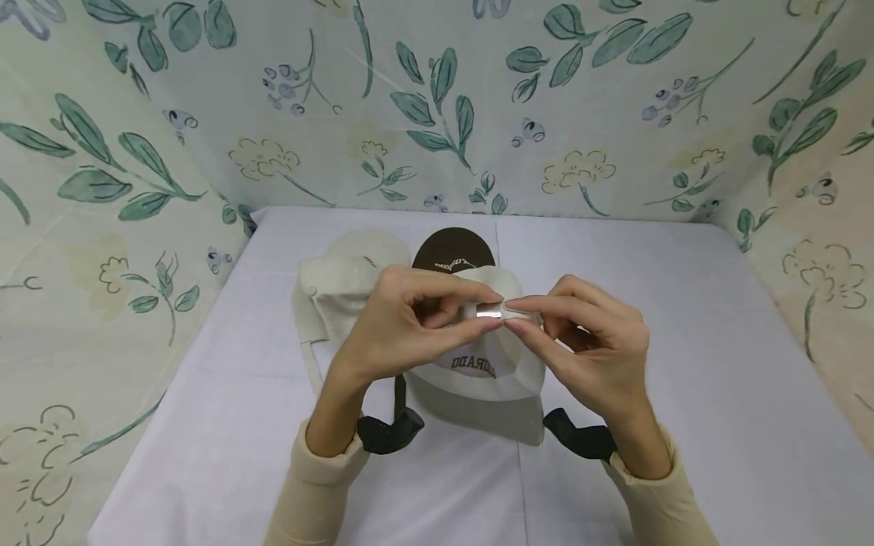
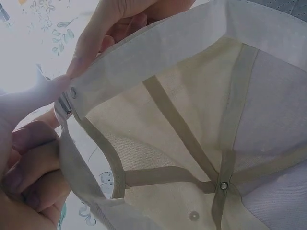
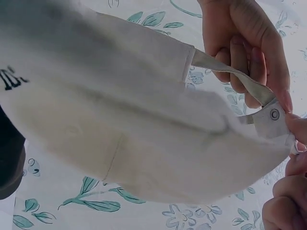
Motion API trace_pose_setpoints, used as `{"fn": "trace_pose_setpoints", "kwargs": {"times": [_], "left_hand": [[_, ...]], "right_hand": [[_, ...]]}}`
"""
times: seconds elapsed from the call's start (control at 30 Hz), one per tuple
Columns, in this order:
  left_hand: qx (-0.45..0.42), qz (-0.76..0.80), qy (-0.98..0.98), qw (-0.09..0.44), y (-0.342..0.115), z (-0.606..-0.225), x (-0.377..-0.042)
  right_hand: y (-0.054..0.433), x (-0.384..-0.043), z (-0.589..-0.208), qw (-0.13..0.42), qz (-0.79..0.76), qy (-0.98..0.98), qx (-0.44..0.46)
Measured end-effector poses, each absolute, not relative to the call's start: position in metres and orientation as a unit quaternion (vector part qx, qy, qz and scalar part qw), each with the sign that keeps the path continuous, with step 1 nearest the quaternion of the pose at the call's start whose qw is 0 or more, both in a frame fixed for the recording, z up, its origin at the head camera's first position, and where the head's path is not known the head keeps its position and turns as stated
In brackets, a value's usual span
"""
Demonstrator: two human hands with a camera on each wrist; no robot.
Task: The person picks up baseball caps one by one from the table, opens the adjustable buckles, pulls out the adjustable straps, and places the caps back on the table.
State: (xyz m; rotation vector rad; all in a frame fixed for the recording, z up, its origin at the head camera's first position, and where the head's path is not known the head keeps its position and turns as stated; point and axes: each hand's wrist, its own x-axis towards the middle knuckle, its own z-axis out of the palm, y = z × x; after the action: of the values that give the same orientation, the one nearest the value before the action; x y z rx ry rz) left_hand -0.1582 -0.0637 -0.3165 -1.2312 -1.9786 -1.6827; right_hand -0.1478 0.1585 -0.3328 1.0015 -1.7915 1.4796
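Note:
A cream baseball cap (image 1: pixel 437 379) is held up between both hands, its brim (image 1: pixel 471 409) toward me and its lettering upside down. My left hand (image 1: pixel 410 318) pinches the back strap at a small metal buckle (image 1: pixel 488 310), thumb below and forefinger above. From the other side my right hand (image 1: pixel 594 334) pinches the strap right beside the buckle, fingertips almost meeting the left ones. The left wrist view shows the cap's inside with taped seams (image 2: pixel 182 127) and the back opening. A metal eyelet (image 3: pixel 274 114) shows on the band in the right wrist view.
Behind the held cap, a brown cap (image 1: pixel 454 246) and another cream cap (image 1: pixel 334 280) lie on the white-covered table (image 1: pixel 683 341). Flowered cloth (image 1: pixel 437 114) hangs at the back and sides. Black wrist mounts (image 1: pixel 391 431) stick out below both hands.

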Motion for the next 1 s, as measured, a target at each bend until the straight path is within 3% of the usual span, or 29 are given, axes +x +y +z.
{"fn": "trace_pose_setpoints", "kwargs": {"times": [0.2,1.0], "left_hand": [[-0.399,-0.614,-0.675,0.09,-0.0613,-0.314,-0.1574],[-0.389,-0.608,-0.686,0.089,-0.0581,-0.3188,-0.1593]], "right_hand": [[0.1611,-0.1476,-0.3324,0.296,0.552,-0.695,0.353],[0.1587,-0.1467,-0.3322,0.306,0.549,-0.698,0.344]]}}
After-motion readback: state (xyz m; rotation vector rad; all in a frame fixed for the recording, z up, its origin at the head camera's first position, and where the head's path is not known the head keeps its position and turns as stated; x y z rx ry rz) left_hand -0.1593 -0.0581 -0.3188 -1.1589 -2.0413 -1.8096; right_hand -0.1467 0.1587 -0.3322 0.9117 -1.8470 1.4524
